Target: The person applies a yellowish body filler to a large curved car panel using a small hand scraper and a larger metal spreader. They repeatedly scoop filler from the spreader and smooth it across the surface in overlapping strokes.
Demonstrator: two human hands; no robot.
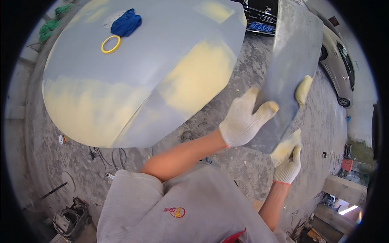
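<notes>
My left hand, in a white knit glove with yellowed fingertips, grips a long grey panel. Its thumb presses on the panel's face. A pale yellow lump sits at the panel's right edge; I cannot tell whether it is gloved fingertips coming round from behind. Lower right, my right hand, gloved alike, is closed on a dusty yellow-stained sheet, its kind unclear. That sheet is close to the panel's lower end. Left of my hands lies a large grey car bonnet with smoothed pale yellow patches.
On the bonnet are a yellow tape roll and a blue cloth. A black car stands ahead, a beige car at right. Cables and a tangled heap lie on the stained floor.
</notes>
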